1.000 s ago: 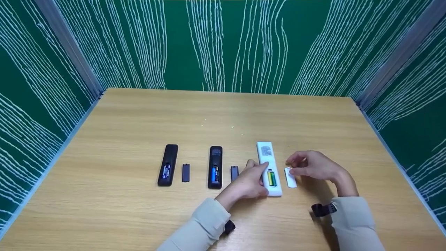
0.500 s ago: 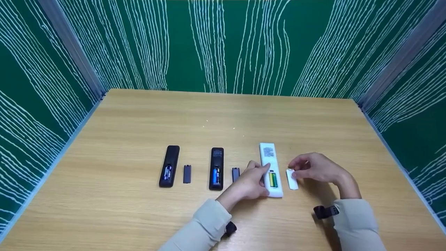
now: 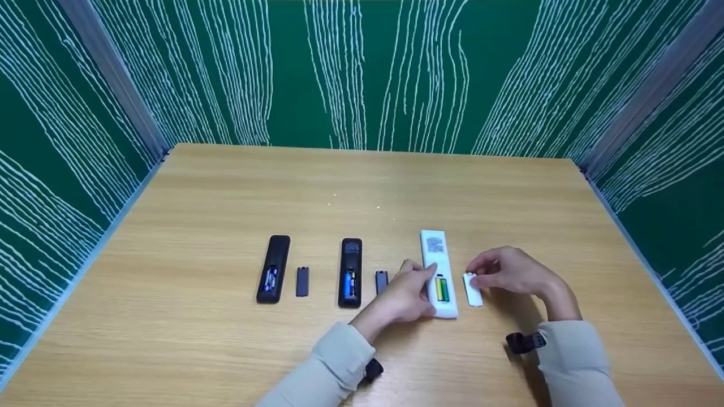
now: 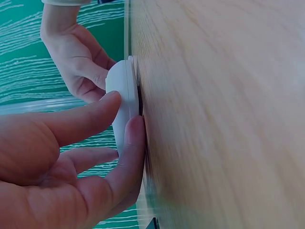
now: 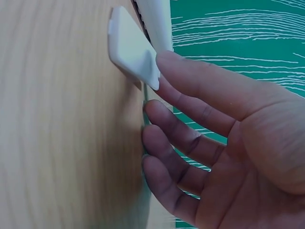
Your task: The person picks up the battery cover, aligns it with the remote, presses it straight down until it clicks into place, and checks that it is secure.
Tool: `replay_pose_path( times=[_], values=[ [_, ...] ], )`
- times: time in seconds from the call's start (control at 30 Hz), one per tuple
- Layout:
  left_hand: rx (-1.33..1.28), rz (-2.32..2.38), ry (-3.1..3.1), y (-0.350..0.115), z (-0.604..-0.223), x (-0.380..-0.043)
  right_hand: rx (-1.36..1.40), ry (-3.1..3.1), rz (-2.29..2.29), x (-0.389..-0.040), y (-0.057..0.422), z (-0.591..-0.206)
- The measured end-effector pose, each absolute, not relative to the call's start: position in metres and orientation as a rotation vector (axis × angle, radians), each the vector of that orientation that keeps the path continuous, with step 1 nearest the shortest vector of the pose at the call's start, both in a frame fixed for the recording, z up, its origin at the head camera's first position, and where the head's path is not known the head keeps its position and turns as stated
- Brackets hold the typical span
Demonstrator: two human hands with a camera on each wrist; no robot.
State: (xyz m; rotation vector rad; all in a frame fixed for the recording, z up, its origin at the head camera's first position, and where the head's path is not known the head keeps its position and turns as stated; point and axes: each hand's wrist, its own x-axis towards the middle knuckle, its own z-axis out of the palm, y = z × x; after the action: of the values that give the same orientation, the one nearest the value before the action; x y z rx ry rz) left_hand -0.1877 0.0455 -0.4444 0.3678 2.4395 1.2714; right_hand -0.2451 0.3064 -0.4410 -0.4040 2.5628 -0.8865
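A white remote control [image 3: 443,264] lies back side up on the table, its battery compartment uncovered. Two batteries [image 3: 442,289], green and yellow, sit side by side inside it. My left hand [image 3: 403,293] grips the remote by its left side; in the left wrist view the thumb and fingers hold the remote's edge [image 4: 123,86] close against the tabletop. To the right of the remote, my right hand [image 3: 512,271] pinches the white battery cover [image 3: 473,296] at its far end. In the right wrist view this cover [image 5: 128,45] stands tilted, thumb on its face.
Two black remotes [image 3: 278,249] [image 3: 351,257] lie back up to the left, batteries showing in each. Beside them rest their dark covers [image 3: 302,281] [image 3: 382,278], the second partly behind my left hand. Small pale crumbs [image 3: 378,207] dot the table [image 3: 226,186]. Green walls [image 3: 373,73] enclose it.
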Motion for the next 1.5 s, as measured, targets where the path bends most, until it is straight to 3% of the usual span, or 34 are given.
replay_pose_path(
  times=[1.5],
  values=[
    [0.375,1.181,2.493,0.046,-0.444,-0.188,-0.329,2.615,-1.146,-0.242,0.298,-0.433]
  ],
)
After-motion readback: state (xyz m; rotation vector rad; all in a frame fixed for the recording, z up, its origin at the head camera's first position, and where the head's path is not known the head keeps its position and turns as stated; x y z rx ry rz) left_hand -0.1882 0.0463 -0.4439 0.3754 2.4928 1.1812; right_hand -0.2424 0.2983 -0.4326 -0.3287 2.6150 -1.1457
